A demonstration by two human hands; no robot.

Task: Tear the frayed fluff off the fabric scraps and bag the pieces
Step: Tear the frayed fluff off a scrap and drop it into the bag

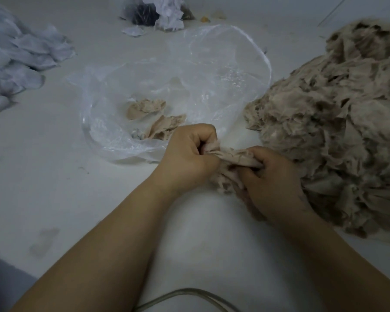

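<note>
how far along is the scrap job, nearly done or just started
Early, by the look of it. Done: only a few beige pieces lie in the clear bag. In hand: the left hand and right hand both grip one beige scrap between them, in front of the bag. Left: a big pile of beige scraps on the right.
</note>
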